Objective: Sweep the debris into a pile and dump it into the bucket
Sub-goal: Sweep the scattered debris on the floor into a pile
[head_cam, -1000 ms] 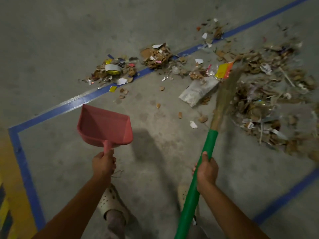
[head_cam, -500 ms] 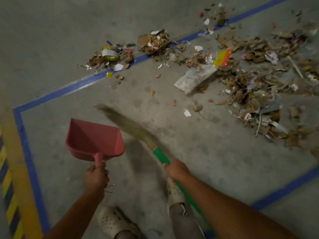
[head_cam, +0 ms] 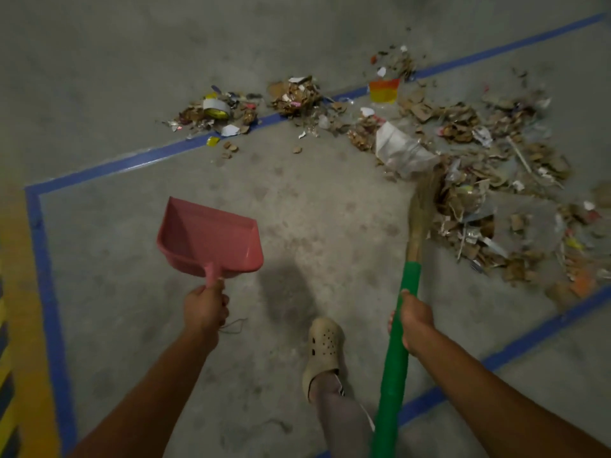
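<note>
The broom has swung right from beside the dustpan into the debris

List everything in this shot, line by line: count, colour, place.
pink plastic dustpan: one, pink, held at lower left
green-handled straw broom: one, green and tan, right of centre, bristles at the debris edge
cardboard and paper debris: many scraps, mostly brown, across top and right
white-and-yellow tape roll: one, in the small left heap
clear plastic bag: one, see-through, by the broom tip
orange-and-yellow wrapper: one, by the far blue line
blue floor lines: several, blue, bordering the area
yellow-black hazard stripe: one, left edge
beige perforated clog: one, bottom centre
left-hand grip: one, round the dustpan's handle
right-hand grip: one, round the broom's handle
</note>
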{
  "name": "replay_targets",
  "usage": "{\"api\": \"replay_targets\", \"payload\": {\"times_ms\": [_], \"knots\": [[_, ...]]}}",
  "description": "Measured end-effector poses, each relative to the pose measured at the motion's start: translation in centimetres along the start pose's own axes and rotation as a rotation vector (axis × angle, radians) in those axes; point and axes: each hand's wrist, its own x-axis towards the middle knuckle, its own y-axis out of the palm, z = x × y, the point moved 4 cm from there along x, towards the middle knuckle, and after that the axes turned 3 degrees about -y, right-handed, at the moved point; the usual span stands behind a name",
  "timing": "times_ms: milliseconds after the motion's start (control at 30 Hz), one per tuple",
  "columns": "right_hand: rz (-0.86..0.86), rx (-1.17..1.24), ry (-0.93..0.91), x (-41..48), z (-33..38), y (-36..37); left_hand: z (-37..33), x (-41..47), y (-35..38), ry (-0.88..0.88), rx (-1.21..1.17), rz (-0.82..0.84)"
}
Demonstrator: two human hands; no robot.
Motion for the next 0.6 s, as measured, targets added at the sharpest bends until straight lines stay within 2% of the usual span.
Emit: {"api": "replay_targets", "payload": {"times_ms": [333,467,600], "knots": [[0.281,0.059,-0.071,-19.4,-5.5,8.6,2.4,-5.0,-16.0,0.013,-0.106,-0.109],[0.391,-0.017,-0.104,-23.0,-6.1,16.1,2.0,-2.2,-22.3,0.033,-0.146,-0.17],[0.467,-0.172,-0.23,-25.9,-6.8,24.8,2.9,2.4,-28.1,-0.023,-0.189,-0.239]]}}
